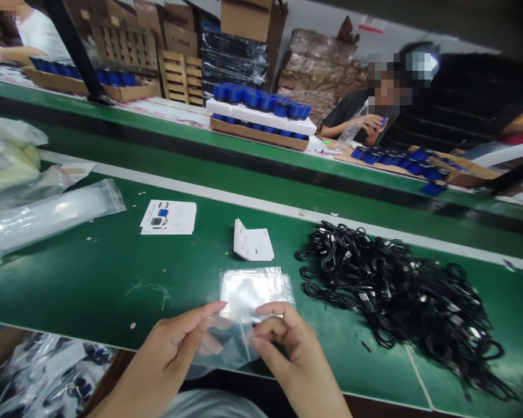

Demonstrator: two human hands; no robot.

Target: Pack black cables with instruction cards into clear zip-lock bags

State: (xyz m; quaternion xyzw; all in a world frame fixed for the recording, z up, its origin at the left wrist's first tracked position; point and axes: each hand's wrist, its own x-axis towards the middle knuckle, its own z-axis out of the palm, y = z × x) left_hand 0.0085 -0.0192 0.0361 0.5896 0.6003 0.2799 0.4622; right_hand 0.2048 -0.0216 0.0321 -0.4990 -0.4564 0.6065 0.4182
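Note:
Between my two hands, just over the table's near edge, is a clear plastic bag [233, 345]. My left hand [174, 342] pinches its left side, with thumb and forefinger closed together. On the other side, my right hand [285, 342] grips the bag's edge between thumb and bent fingers. Beyond my fingertips lies a small stack of clear bags [255, 284], flat on the green table. A folded white leaflet [257, 242] stands partly open behind the stack. Off to the right spreads a big heap of black cables [387, 284], bundled in loops with metal plugs.
Printed leaflets [174, 217] are stacked left of centre, with a filled plastic bag [56, 215] farther left. Below the table's left edge sits a container of bagged items [43, 371]. Blue parts [261, 100] in trays line the far bench, where a person [366, 125] handles a blue piece.

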